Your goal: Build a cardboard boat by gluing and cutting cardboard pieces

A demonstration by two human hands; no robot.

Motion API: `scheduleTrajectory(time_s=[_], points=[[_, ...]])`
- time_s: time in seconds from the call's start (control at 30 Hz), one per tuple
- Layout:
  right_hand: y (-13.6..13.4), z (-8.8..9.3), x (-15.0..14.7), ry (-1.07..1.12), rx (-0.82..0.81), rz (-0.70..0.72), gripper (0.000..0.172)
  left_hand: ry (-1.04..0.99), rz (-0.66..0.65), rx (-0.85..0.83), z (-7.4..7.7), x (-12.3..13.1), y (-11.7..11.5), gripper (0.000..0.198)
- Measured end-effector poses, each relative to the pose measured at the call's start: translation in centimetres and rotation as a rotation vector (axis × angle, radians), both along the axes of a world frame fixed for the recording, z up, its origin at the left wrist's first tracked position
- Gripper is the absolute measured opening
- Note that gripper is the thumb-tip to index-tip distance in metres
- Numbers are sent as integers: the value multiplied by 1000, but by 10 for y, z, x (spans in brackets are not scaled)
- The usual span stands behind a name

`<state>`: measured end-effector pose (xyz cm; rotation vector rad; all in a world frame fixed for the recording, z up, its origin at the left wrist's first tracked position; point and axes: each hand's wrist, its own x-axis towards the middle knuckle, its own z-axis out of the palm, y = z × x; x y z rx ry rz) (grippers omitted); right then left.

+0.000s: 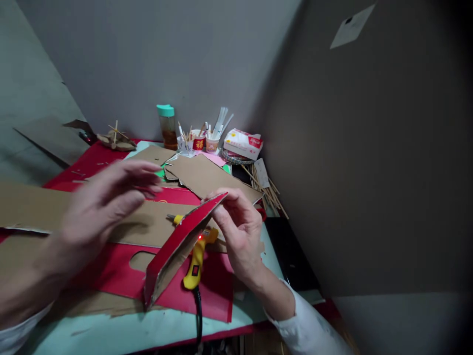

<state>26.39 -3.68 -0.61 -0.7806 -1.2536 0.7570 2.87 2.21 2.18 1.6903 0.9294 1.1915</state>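
Observation:
My right hand pinches the upper end of a folded red cardboard piece, thumb on the near side. The piece slants down to the left, its brown inner face turned toward me. To the left, my left hand hovers with fingers stretched forward and thumb apart, touching nothing. Behind the held piece lies a yellow hot glue gun with a red light lit and a black cord running off the near edge. The held piece hides part of its body. Under these lie red cardboard and a brown cardboard strip.
At the back stand a bottle with a teal lid, paper cups holding sticks and glue sticks, and a tissue pack. Wooden sticks lie at right beside the wall. A brown cardboard sheet lies mid-table.

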Motion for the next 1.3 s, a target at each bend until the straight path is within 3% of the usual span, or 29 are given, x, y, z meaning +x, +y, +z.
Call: scheduleTrajectory(time_s=[0.07,0.13,0.27,0.33,0.43,0.57,0.67,0.73,0.83,1.1,1.3], points=[[-1,2,0,30,-1,18,8,-43,-283,-216,-5,25,-15,52],[-1,3,0,47,20,19,9,-102,-441,-389,-10,42,-29,59],[-1,5,0,41,15,-9,8,-258,-621,-531,-12,54,-44,66],[0,4,1,-6,-5,-12,10,-249,-572,-546,-11,55,-45,64],[1,3,3,-67,-41,-5,22,-150,-390,-463,-10,54,-42,59],[-2,6,1,16,-120,-41,16,65,-138,-104,-12,51,-37,57],[-8,10,-4,41,-236,131,16,191,-51,83,-18,49,-35,59],[-11,11,-8,33,-307,200,17,232,-57,156,-22,47,-33,59],[-16,10,-13,30,-363,190,18,218,-100,174,-26,45,-31,51],[-17,12,-12,17,-425,295,20,100,-231,-16,-19,47,-35,39],[-14,14,-10,0,-445,327,23,54,-290,-123,-29,43,-36,37]])
